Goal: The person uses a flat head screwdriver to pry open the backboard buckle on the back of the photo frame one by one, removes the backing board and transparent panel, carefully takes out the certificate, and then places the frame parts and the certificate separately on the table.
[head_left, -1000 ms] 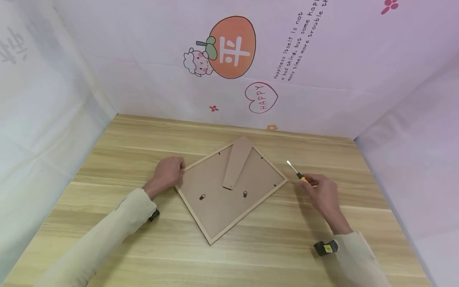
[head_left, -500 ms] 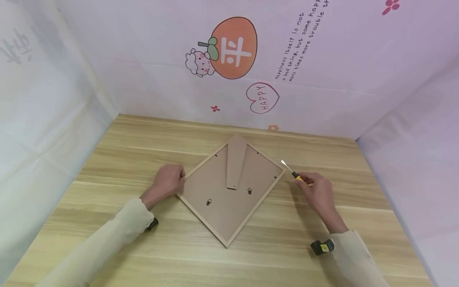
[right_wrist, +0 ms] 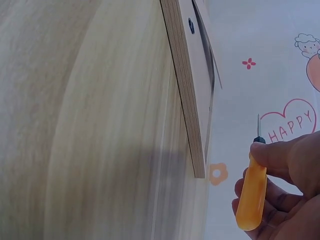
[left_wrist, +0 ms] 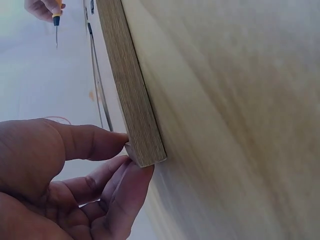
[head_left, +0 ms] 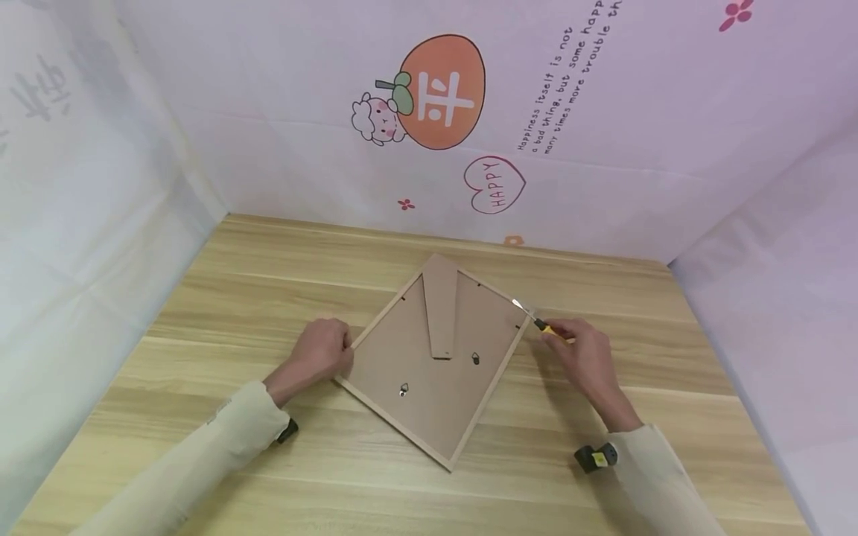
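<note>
A wooden picture frame (head_left: 436, 357) lies face down on the table (head_left: 268, 283), its brown backing board, folded stand and two small hangers showing. My left hand (head_left: 322, 353) pinches the frame's left corner (left_wrist: 145, 155) between thumb and fingers. My right hand (head_left: 583, 357) holds a small screwdriver (head_left: 539, 324) with a yellow handle (right_wrist: 252, 197); its thin metal tip hovers by the frame's right corner (right_wrist: 200, 170). The right wrist view shows the tip beside the frame's edge, apart from it.
Pink printed sheets wall the table at the back (head_left: 469, 134), left (head_left: 87, 208) and right (head_left: 777, 275). Bare wood (head_left: 523, 476) stretches in front of the frame and behind it. Both sleeves (head_left: 201, 454) rest near the front edge.
The frame has turned clockwise under my left hand, its lower corner swinging right. My right hand has moved left with the screwdriver, bringing the tip to the frame's right corner.
</note>
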`<state>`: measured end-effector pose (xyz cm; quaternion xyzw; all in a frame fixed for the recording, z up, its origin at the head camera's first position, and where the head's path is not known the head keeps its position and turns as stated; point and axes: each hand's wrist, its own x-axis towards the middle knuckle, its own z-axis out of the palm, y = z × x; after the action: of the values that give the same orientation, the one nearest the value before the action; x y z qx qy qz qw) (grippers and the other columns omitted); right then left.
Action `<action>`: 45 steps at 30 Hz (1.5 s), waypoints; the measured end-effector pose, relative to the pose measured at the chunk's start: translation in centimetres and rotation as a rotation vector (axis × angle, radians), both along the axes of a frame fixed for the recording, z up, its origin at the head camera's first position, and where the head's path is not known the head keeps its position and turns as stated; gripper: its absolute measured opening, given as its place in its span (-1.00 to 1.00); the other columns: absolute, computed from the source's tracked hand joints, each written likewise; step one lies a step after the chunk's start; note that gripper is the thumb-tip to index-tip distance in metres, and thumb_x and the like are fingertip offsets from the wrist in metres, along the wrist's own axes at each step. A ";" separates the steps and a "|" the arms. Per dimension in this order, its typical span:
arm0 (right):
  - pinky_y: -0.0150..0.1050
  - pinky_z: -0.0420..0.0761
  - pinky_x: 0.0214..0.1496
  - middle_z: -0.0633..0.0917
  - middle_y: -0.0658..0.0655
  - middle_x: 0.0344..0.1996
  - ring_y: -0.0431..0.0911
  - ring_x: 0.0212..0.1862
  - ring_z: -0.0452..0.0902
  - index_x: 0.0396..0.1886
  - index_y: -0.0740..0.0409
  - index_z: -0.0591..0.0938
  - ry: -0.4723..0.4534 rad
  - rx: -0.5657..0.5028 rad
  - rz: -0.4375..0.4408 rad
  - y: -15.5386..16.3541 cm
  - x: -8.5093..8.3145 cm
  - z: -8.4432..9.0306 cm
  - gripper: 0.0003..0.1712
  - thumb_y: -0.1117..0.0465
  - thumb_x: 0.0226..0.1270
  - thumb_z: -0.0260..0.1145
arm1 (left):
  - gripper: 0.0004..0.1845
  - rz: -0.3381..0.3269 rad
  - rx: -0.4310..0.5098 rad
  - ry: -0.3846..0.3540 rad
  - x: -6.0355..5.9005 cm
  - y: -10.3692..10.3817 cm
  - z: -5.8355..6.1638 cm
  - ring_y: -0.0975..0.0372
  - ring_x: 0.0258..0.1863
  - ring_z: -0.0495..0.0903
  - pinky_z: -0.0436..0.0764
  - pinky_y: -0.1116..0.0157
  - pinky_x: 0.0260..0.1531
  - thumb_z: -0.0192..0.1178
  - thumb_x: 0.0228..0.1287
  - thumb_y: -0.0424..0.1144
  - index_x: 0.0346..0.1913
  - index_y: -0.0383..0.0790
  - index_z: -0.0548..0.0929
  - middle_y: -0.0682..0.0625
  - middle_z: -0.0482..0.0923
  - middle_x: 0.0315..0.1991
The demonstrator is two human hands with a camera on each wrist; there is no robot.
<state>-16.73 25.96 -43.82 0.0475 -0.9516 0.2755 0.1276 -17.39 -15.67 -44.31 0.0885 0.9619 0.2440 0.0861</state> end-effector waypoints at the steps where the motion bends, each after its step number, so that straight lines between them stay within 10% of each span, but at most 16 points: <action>1: -0.03 0.64 -0.22 0.73 0.33 -0.17 0.17 -0.17 0.69 -0.06 0.26 0.71 -0.004 0.001 0.003 -0.1 0.0 0.0 -0.72 0.25 0.26 0.40 | -0.85 0.000 0.009 -0.008 0.1 0.1 0.0 0.22 -0.63 0.48 0.46 0.38 -0.65 0.14 0.05 -0.46 -0.57 -0.23 0.63 0.00 0.56 -0.63; 23: -0.11 0.62 -0.22 0.76 0.23 -0.25 0.05 -0.20 0.68 -0.05 0.19 0.73 -0.058 0.049 0.050 -2.5 -0.4 0.2 -0.72 0.29 0.23 0.41 | -0.77 -0.058 0.057 -0.055 1.6 2.3 -0.6 0.29 -0.69 0.30 0.25 0.41 -0.68 0.17 -0.08 -0.44 -0.70 -0.14 0.40 0.10 0.33 -0.70; 45: 0.00 0.66 -0.15 0.75 0.24 -0.17 0.06 -0.17 0.67 -0.03 0.20 0.72 -0.083 0.049 0.081 -2.4 -0.1 -0.6 -0.72 0.26 0.26 0.40 | -0.47 -0.052 0.064 -0.083 -5.0 4.6 -0.1 0.39 -0.84 0.08 0.03 0.47 -0.82 0.14 0.21 -0.34 -0.89 -0.05 0.25 0.20 0.10 -0.90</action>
<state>-16.81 23.52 -44.42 0.0778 -0.9598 0.2589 0.0753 -22.39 -11.07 -44.45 0.1058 0.9465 0.2759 0.1293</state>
